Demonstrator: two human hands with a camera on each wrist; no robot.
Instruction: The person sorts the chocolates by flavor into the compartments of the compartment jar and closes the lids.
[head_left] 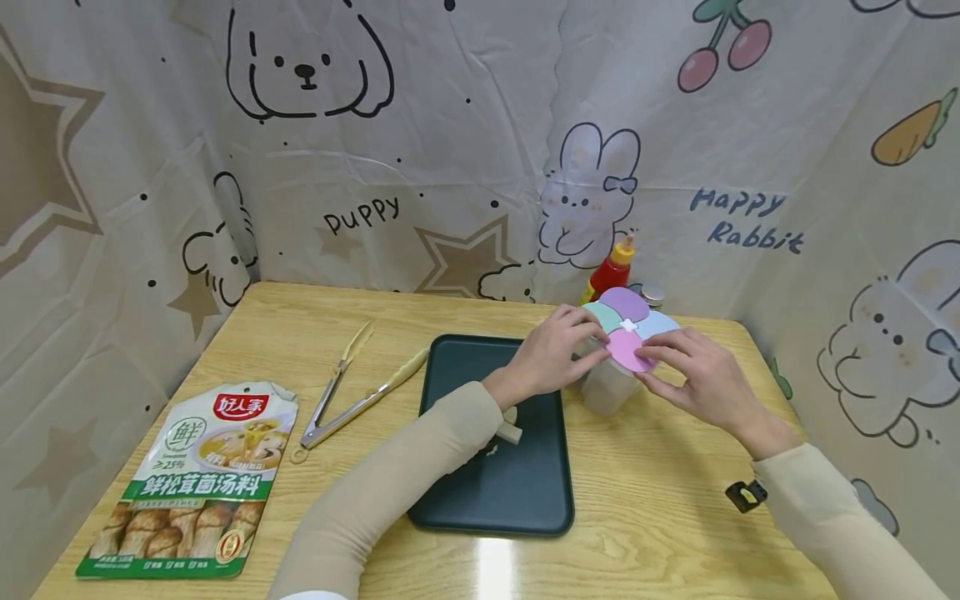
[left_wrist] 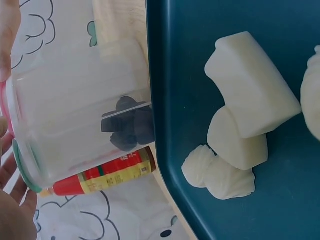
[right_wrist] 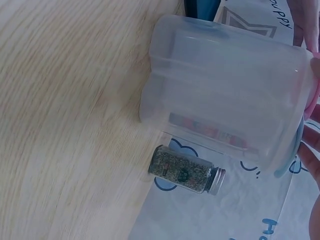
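A translucent lidded container (head_left: pixel 609 390) stands right of the dark tray. Its lid (head_left: pixel 626 329) has pink, green, purple and blue petal-shaped flaps. My left hand (head_left: pixel 558 350) holds the lid's left edge, fingers curled by the green and pink flaps. From the right, my right hand (head_left: pixel 701 379) pinches the rim by the pink and blue flaps, thumb below. Through the wall in the left wrist view, dark pieces (left_wrist: pixel 129 124) show at the container's bottom. Nearest my left forearm, a pale cut block (left_wrist: pixel 255 82) and a pale knotted piece (left_wrist: pixel 220 175) lie on the tray (head_left: pixel 498 500).
Behind the container stand a red squeeze bottle (head_left: pixel 611 271) with a yellow cap and a jar of green flakes (right_wrist: pixel 180 169). Spread tongs (head_left: pixel 348 423) lie left of the tray. A mushroom soup-seasoning pouch (head_left: pixel 198 483) lies at the front left. Printed cloth (head_left: pixel 450 150) surrounds the table.
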